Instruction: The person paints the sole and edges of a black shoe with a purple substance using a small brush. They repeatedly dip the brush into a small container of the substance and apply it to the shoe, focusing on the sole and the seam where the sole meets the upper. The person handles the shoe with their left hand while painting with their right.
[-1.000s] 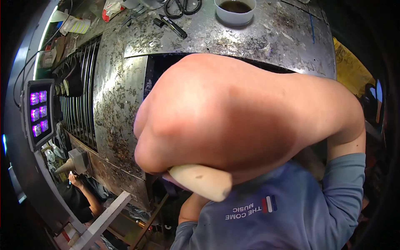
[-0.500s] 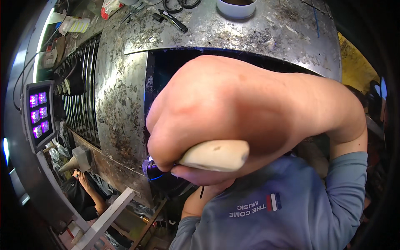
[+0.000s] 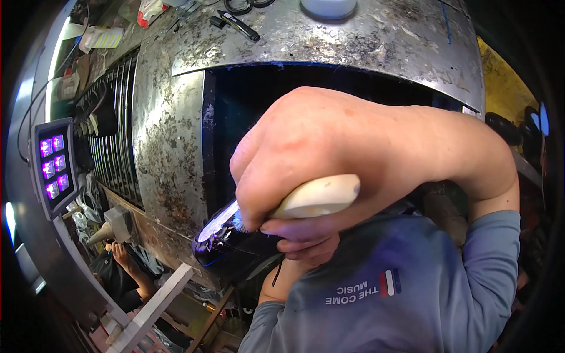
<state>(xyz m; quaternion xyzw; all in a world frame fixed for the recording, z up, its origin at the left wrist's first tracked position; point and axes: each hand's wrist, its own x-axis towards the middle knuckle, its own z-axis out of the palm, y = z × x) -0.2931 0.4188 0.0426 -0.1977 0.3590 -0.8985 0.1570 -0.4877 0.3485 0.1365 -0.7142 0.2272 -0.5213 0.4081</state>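
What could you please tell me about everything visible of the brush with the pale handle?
The brush has a smooth, rounded, pale handle that looks wooden, with a dark mark at its exposed end. It is held in the right grip, tilted, that end pointing right and slightly up. The fingers hide its middle. Bluish bristles show at lower left beside them, close to the whitish strip on the black shoe; contact is unclear.

Loc: wkshp | worn, stained metal bench (image 3: 382,53) | purple LED lamp (image 3: 54,166) | co-wkr (image 3: 121,282) nearby

White lettering (image 3: 352,296) on blue-grey shirt (image 3: 412,306)
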